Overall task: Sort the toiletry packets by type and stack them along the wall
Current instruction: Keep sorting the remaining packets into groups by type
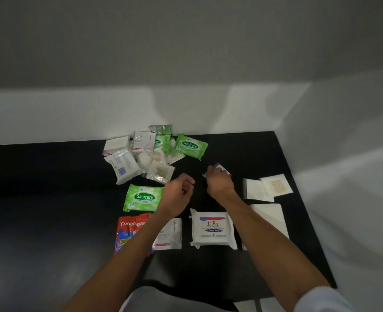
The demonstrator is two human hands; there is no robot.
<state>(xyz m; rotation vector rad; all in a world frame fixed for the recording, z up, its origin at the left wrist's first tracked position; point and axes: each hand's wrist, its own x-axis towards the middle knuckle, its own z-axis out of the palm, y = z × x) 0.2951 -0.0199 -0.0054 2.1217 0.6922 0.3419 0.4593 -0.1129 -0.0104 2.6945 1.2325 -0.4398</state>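
Note:
A jumbled heap of toiletry packets (141,152) lies against the white wall, with a green Sanicare pack (191,146) at its right. Nearer me lie another Sanicare pack (142,197), red Colgate sachets (128,233), a small Dove sachet (171,235) and a white Dove wipes pack (213,230). At the right rest flat white packets (257,189) and one showing beige strips (277,185). My right hand (219,180) is shut on a small white sachet (219,166) above the table's middle. My left hand (179,191) hovers beside it, fingers curled, holding nothing.
The black table (50,199) meets white walls (231,113) at the back and at the right, forming a corner. Another white flat packet (269,215) lies by the right edge. My forearms cross over the near row of packets.

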